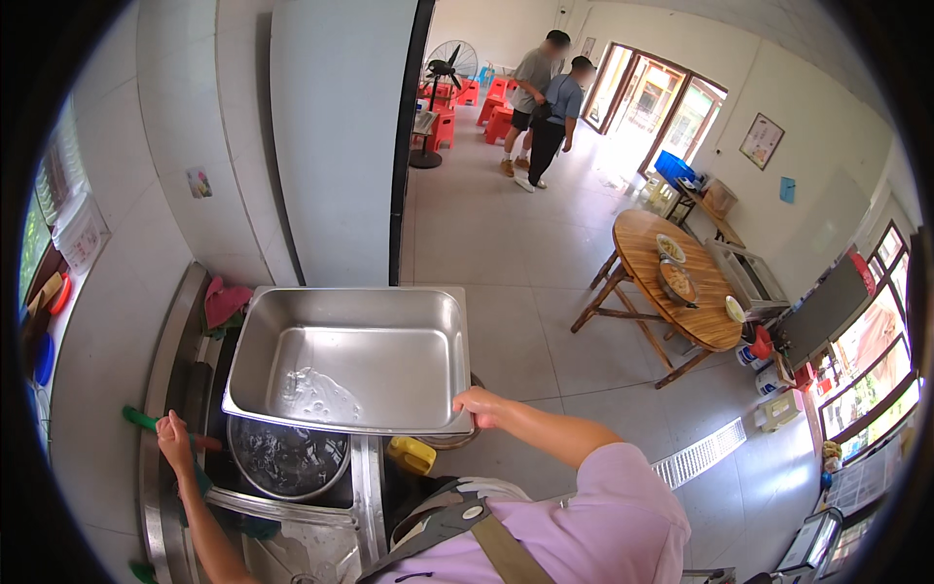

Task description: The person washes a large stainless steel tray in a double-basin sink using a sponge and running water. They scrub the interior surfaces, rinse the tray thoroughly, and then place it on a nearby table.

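Observation:
My right hand [478, 407] grips the near right corner of a deep rectangular stainless steel pan [379, 369]. The pan is tilted, with a little water pooled at its near left. Its left part lies over the sink, above a round metal basin [292, 463] of water, partly hidden by the pan. At the sink's left side, my left hand [175, 442] is closed at a green tap [140, 417]; the fingers' exact hold is partly hidden. A pink cloth [228, 301] lies beyond the pan's far left corner.
A metal divider [367, 482] separates the basin from another sink compartment [314, 544]. A yellow plastic jug [412, 454] stands below the pan. A tall grey panel [339, 146] rises behind. Two people [554, 109] stand farther off, near red stools [499, 124]. Dishes sit on a wooden table [635, 233].

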A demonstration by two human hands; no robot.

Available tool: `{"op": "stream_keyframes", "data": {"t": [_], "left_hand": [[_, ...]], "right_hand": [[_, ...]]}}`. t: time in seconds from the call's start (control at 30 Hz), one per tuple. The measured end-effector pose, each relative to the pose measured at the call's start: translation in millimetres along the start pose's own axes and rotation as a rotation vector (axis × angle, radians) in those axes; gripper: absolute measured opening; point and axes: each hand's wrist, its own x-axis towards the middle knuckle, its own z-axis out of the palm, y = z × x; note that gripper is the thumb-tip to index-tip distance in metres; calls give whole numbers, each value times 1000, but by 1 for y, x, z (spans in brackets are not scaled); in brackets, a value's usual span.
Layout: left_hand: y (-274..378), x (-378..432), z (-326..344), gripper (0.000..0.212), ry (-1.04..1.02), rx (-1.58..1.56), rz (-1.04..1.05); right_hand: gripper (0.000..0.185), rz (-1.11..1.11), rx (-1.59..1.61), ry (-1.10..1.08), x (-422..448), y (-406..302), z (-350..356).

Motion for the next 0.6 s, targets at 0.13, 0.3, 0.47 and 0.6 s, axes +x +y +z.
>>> {"op": "stream_keyframes", "data": {"t": [0.13,0.3,0.47,0.6], "left_hand": [[37,-2,36,41,552,684,-226],[27,9,40,35,319,548,-396],[7,11,31,28,256,565,-241],[9,0,21,24,183,542,-114]], "right_hand": [[21,-37,24,5,-2,8,-2],[25,-22,-22,-36,4,13,2],[25,-52,31,-4,3,20,4],[25,-2,40,12,8,25,-1]]}}
